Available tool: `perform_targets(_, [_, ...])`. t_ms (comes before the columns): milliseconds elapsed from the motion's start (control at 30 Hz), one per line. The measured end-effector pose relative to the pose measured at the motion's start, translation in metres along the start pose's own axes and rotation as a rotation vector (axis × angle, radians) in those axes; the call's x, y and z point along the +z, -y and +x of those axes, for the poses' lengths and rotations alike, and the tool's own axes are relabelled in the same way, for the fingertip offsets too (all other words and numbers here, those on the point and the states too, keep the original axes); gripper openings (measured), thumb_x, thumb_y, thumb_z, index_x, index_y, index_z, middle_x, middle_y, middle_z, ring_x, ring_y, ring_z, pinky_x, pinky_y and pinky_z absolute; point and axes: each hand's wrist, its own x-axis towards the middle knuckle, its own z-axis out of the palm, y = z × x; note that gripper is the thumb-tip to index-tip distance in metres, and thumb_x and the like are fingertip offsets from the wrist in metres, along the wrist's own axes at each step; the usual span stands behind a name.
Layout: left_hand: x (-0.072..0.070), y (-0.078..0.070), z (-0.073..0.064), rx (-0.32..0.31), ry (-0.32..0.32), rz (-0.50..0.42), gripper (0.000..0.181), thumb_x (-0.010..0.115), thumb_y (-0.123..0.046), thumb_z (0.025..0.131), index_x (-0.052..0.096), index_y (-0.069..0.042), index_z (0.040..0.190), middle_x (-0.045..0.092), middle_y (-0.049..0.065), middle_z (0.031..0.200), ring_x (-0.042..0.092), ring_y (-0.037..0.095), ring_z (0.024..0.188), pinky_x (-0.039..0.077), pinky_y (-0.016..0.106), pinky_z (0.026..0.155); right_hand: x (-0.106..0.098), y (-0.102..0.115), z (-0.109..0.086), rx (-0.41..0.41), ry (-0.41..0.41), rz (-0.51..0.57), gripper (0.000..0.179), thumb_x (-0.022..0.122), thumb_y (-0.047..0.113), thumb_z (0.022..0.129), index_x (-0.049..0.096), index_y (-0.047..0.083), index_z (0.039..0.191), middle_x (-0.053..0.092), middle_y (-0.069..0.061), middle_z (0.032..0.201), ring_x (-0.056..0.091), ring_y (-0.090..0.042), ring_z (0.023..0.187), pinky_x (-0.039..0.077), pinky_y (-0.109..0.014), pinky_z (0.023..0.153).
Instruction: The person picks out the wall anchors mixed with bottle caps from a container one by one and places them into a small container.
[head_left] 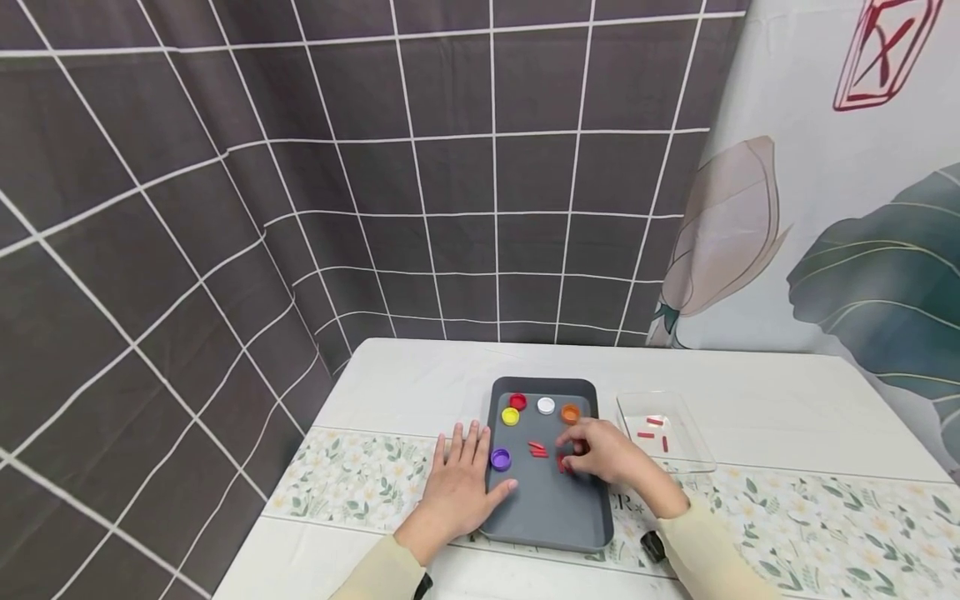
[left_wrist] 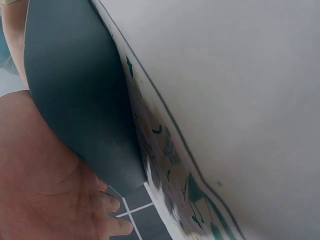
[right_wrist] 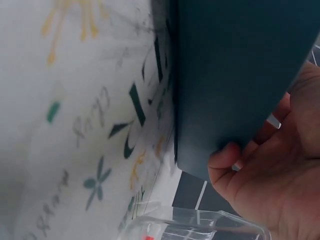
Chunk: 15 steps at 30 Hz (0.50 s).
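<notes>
Right hand [head_left: 609, 455]: fingers curled, tips at red sticks [head_left: 561, 463] near the tray's [head_left: 551, 512] right edge; we cannot tell whether any is gripped. Left hand [head_left: 461, 492]: fingers straight, spread, holding nothing, thumb over the left edge. We judge the sticks light, stiff, best pinched mid-length. We count three in the clear box [head_left: 688, 446], about three mid-tray, five caps [head_left: 546, 406].

- On my desk's [head_left: 435, 367] floral band [head_left: 825, 517], I read the letters "ER" [head_left: 623, 503]; the script [right_wrist: 92, 119] I cannot decipher.
- On the pale curtain [head_left: 795, 75], I see a red framed sign [head_left: 886, 55] with crossing strokes.
</notes>
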Motion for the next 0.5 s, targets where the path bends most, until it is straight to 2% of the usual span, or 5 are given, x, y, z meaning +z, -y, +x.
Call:
perform_targets(133, [-0.0003,0.0004,-0.0005,-0.001,0.001,-0.001,0.090,0.043,-0.067,0.099,0.022,-0.006,0.162,0.019,0.015,0.168,0.012,0.039,0.155,0.007,0.060,0.123,0.0015,0.0022,0.0001,0.066,0.029,-0.030,0.018,0.082,0.004,0.082,0.078,0.012,0.097,0.061,0.005,0.085,0.049,-0.009,0.075,0.044,-0.025,0.065])
perform_targets(267, [-0.0011,0.0000,-0.0011,0.002,0.003,-0.009,0.090,0.044,-0.066,0.099,0.022,-0.005,0.162,0.020,0.016,0.168,0.013,0.040,0.155,0.007,0.061,0.122,-0.0011,0.0013,-0.0013,0.100,0.063,-0.057,0.022,0.082,0.002,0.081,0.078,0.015,0.098,0.064,0.003,0.097,0.051,-0.011,0.081,0.048,-0.029,0.071])
perform_targets(500, [-0.0009,-0.0001,-0.0008,0.001,0.004,-0.007,0.090,0.043,-0.067,0.099,0.022,-0.006,0.162,0.019,0.015,0.168,0.012,0.039,0.155,0.006,0.060,0.123,-0.0030,-0.0012,0.0014,0.069,0.109,-0.091,0.025,0.084,0.004,0.079,0.079,0.015,0.101,0.064,0.004,0.098,0.052,-0.010,0.081,0.048,-0.031,0.073])
